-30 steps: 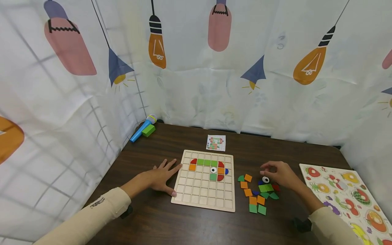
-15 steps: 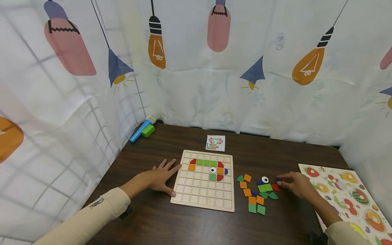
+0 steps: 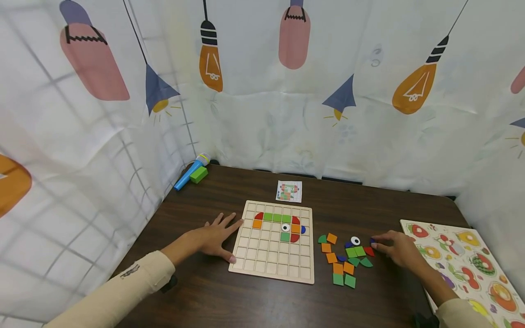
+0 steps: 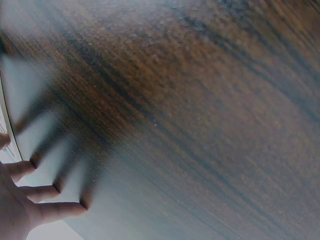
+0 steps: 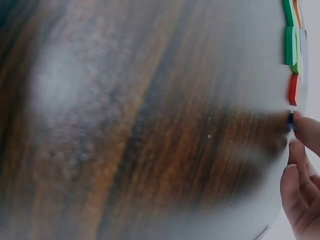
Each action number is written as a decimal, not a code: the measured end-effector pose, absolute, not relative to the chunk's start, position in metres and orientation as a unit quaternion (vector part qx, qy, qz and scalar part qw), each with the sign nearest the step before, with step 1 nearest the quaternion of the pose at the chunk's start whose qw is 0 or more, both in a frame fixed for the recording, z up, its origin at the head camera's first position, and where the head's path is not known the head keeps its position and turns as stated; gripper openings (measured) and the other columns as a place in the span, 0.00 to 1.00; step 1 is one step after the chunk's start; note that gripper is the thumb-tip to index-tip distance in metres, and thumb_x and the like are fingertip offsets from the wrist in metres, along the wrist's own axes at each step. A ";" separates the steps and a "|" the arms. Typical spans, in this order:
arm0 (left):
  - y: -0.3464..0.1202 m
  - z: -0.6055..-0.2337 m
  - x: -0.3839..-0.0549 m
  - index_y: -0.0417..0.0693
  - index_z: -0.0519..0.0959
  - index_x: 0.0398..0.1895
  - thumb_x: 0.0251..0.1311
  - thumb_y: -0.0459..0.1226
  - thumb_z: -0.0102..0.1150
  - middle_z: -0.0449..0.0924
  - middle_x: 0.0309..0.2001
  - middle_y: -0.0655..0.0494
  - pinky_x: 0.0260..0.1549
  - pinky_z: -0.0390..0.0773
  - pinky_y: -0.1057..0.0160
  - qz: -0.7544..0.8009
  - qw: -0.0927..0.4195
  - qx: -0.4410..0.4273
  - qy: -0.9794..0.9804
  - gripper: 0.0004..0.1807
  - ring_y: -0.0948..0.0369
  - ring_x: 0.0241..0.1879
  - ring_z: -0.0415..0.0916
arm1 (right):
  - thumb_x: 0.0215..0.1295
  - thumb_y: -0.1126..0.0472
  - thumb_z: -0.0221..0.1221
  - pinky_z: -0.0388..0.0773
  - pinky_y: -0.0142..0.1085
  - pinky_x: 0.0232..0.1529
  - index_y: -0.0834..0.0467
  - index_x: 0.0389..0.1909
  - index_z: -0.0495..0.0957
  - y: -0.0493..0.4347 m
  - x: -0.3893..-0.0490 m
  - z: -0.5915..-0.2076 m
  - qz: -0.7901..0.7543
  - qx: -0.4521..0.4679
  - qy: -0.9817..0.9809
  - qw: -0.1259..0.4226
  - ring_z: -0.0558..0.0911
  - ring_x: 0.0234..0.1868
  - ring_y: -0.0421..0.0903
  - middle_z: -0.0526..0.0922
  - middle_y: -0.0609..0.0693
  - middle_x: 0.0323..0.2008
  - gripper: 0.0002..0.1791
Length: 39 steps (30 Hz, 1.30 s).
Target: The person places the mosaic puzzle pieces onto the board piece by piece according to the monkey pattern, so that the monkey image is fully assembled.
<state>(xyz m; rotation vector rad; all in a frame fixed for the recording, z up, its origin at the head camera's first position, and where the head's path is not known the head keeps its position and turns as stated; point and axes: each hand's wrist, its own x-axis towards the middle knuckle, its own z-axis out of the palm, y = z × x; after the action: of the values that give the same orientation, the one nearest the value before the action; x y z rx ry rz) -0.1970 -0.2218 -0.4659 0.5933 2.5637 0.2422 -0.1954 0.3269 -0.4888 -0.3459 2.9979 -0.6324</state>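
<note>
My left hand [image 3: 213, 237] lies with its fingers spread at the left edge of the gridded wooden board [image 3: 268, 262]; the left wrist view shows the straight fingers [image 4: 60, 210] over the dark table. Coloured tiles fill part of the board's upper rows, including red quarter-rounds, green squares [image 3: 277, 218] and an eye tile [image 3: 285, 228]. My right hand [image 3: 395, 248] is beyond the loose tiles, pinching a small blue tile [image 5: 290, 120] at the table surface, its shape mostly hidden by the fingers. A red tile [image 3: 369, 251] lies just left of those fingertips.
Several loose orange, green and blue tiles [image 3: 348, 268] lie right of the board, with another eye tile [image 3: 355, 241]. A small pattern card [image 3: 289, 191] sits behind the board. A fruit puzzle board [image 3: 455, 259] is at right; a toy microphone [image 3: 190, 174] and green block [image 3: 198, 175] at back left.
My right hand has moved right, from above the loose eye tile to the blue tile beyond the red one, and has stayed there over the last half second. The left hand keeps still.
</note>
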 end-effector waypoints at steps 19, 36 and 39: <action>-0.223 -0.468 -0.198 0.60 0.42 0.82 0.49 0.71 0.63 0.35 0.82 0.43 0.62 0.55 0.23 0.083 0.252 0.217 0.939 0.64 0.31 0.77 0.37 | 0.73 0.57 0.60 0.76 0.33 0.32 0.55 0.51 0.83 0.296 -0.211 -0.475 -0.270 -0.188 0.944 0.021 0.80 0.34 0.36 0.86 0.47 0.41 0.11; -0.223 -0.468 -0.198 0.61 0.40 0.83 0.49 0.71 0.63 0.32 0.82 0.45 0.64 0.53 0.23 0.085 0.258 0.214 0.938 0.64 0.33 0.78 0.34 | 0.67 0.58 0.65 0.71 0.30 0.24 0.61 0.52 0.84 0.130 -0.246 -0.461 -0.351 -0.317 0.873 0.121 0.71 0.22 0.37 0.81 0.44 0.32 0.16; -0.222 -0.466 -0.197 0.61 0.40 0.83 0.49 0.70 0.63 0.32 0.82 0.44 0.63 0.54 0.23 0.085 0.257 0.213 0.939 0.64 0.33 0.78 0.34 | 0.66 0.59 0.66 0.70 0.30 0.25 0.61 0.53 0.84 0.102 -0.249 -0.462 -0.354 -0.339 0.861 0.135 0.71 0.23 0.37 0.82 0.45 0.33 0.16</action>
<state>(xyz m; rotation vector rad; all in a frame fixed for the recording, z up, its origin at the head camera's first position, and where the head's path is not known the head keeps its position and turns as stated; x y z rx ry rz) -0.1970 -0.2225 -0.4662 0.5773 2.5461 0.2300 -0.2491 0.1017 -0.4622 -0.9836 2.4954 -1.0245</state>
